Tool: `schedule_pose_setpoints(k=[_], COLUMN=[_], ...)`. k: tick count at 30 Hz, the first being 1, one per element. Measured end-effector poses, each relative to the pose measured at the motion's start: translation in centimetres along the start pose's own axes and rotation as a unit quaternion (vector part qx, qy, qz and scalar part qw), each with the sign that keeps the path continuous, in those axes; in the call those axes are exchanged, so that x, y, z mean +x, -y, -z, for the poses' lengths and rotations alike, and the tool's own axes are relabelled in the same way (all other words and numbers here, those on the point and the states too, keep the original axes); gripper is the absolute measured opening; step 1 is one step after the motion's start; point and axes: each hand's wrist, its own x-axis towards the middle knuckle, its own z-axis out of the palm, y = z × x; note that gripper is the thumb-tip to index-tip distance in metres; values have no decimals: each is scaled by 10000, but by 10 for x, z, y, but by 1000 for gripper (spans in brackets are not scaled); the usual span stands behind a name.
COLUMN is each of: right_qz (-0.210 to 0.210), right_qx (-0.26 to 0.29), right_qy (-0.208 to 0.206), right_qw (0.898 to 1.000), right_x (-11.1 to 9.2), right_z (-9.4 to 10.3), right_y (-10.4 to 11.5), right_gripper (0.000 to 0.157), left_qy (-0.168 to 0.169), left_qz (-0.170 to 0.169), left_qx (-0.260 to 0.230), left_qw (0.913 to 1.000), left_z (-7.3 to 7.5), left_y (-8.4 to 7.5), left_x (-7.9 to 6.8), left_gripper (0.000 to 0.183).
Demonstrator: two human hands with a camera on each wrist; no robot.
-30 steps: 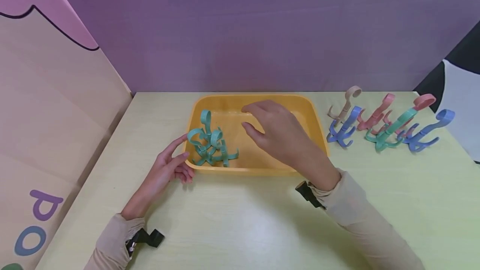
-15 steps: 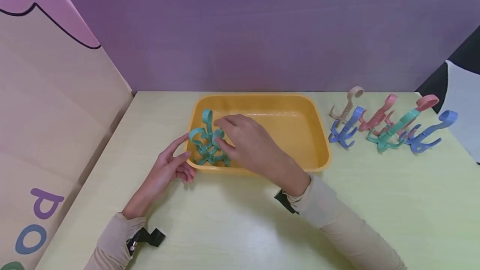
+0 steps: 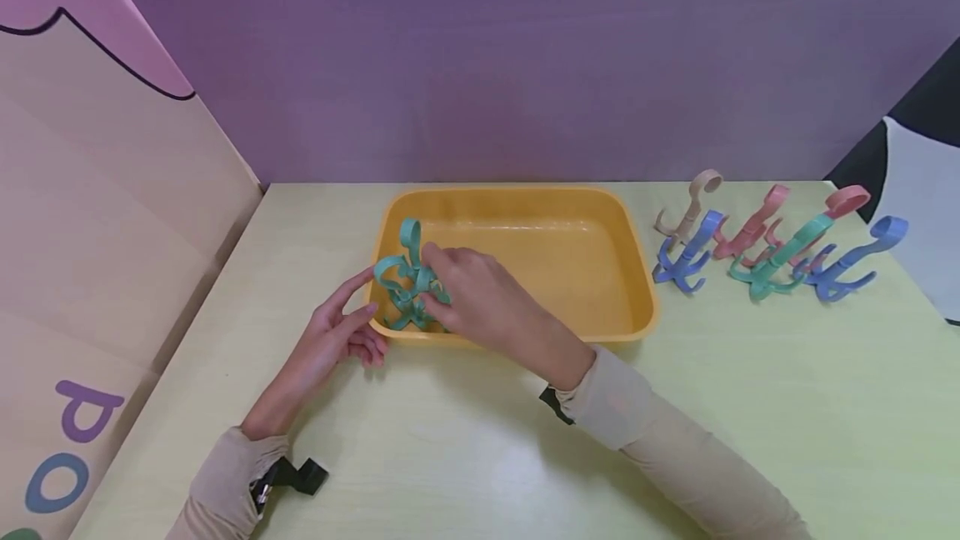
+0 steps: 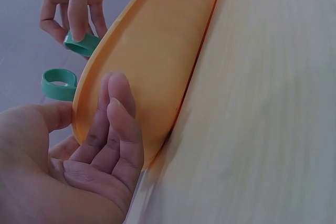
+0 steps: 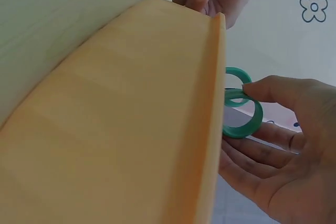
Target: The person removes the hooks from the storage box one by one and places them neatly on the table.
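In the head view, several teal-green plastic hooks with looped tops and curved prongs stand bunched at the left end of a yellow tray (image 3: 562, 273). My right hand (image 3: 491, 298) reaches over the tray's front rim and pinches the looped top of one green hook (image 5: 253, 124) between thumb and fingers. Its prongs are partly hidden by the hand. Another green hook (image 3: 391, 267) and a taller-looking green hook (image 3: 410, 233) stand beside it. At the tray's front left corner, my left hand (image 3: 337, 327) touches the rim, its lower fingers loosely bent outside the wall.
Right of the tray, more hooks stand on the pale table (image 3: 487, 432): a beige hook (image 3: 693, 207), a pink hook (image 3: 753, 227), a blue hook (image 3: 684, 261), a green hook (image 3: 780, 261) with a pink loop behind, and another blue hook (image 3: 847, 269). A purple panel (image 3: 525, 65) closes off the back.
My right hand has moved left and down from over the tray's middle to the green hooks, and its fingers have closed on one loop. My left hand stays at the corner.
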Motion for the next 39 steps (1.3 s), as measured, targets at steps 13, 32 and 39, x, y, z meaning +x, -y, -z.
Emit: schedule_pose_setpoints(k=[13, 32, 39], right_qz=[-397, -462, -425], right_qx=[298, 354, 230], right_qy=[305, -57, -226], right_qw=[9983, 9983, 9986], right_x=[0, -3, -3], right_z=[8, 28, 37], right_y=[-9, -20, -20], right_gripper=[22, 20, 22], left_qy=[-16, 40, 0], left_qz=[40, -56, -80], left_qx=[-14, -31, 7], left_qw=[10000, 10000, 10000], left_z=[0, -2, -1], left_y=[3, 5, 4], left_x=[1, 0, 0], left_gripper=[56, 56, 55])
